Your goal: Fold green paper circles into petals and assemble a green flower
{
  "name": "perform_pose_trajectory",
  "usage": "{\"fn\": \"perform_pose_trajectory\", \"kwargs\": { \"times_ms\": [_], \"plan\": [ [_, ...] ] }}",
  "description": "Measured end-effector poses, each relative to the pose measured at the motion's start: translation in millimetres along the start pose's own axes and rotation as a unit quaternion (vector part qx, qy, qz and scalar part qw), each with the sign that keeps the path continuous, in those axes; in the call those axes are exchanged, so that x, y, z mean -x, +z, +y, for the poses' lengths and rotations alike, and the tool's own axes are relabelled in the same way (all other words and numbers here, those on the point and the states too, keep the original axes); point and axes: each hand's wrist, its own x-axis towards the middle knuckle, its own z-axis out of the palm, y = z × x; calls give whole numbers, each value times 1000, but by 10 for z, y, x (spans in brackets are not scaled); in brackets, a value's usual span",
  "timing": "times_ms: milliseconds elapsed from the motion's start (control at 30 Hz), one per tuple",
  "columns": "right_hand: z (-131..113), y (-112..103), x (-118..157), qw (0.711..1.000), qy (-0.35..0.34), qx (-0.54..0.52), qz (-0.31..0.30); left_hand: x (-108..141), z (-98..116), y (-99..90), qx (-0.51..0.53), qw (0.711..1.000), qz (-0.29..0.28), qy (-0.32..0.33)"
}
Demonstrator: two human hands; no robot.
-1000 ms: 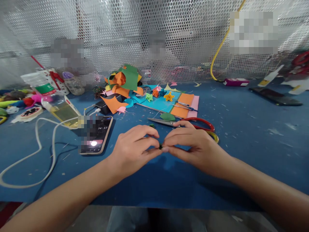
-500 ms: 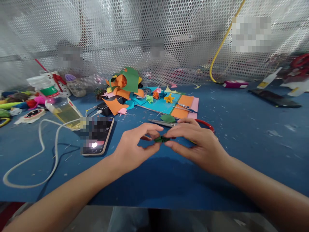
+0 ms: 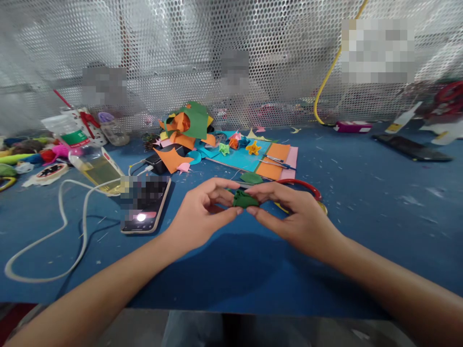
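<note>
A small dark green rolled paper flower [image 3: 245,199] is held between the fingertips of both hands, above the blue table. My left hand [image 3: 202,208] pinches its left side with thumb and fingers. From the right, my right hand [image 3: 294,212] grips the other side the same way. Just behind the hands lie scissors with red handles [image 3: 307,185]; the hands cover part of them. A green paper leaf-shaped piece [image 3: 251,178] rests on the table beyond the scissors.
Small folded paper flowers [image 3: 253,147] sit on coloured sheets [image 3: 275,164]. Cut paper scraps [image 3: 173,159] pile behind. At left are a phone [image 3: 148,207], a white cable [image 3: 85,226] and a tilted bottle of yellowish liquid [image 3: 97,168]. A black phone-like slab [image 3: 412,147] lies at right.
The green paper flower has been turned and raised slightly, so more of its side shows. Both hands have shifted their fingers around it; the right hand uncovers more of the red scissor handle.
</note>
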Motion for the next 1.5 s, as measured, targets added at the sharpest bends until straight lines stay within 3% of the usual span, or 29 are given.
{"fn": "perform_pose_trajectory", "kwargs": {
  "times_ms": [167, 500, 1033, 1267, 1400, 1500],
  "plan": [
    [24, 32, 2, 1000, 10, 7, -14, 32, -10, 27, -62, 997, 23, 48],
    [22, -1, -9, 996, -35, 78, -23, 53, -3, 63, -163, 975, 57, 140],
    [42, -1, 14, 996, -31, 84, 3, 60, 14, 61, -191, 972, 68, 120],
    [56, -4, 59, 995, -54, 87, 4, 58, 11, 63, -170, 975, 37, 139],
    [75, 16, 40, 995, -37, 94, 4, 33, 19, 45, -145, 985, 25, 93],
    [118, 9, 17, 989, -81, 121, 12, -7, 39, 19, -73, 997, 32, 6]
  ]
}}
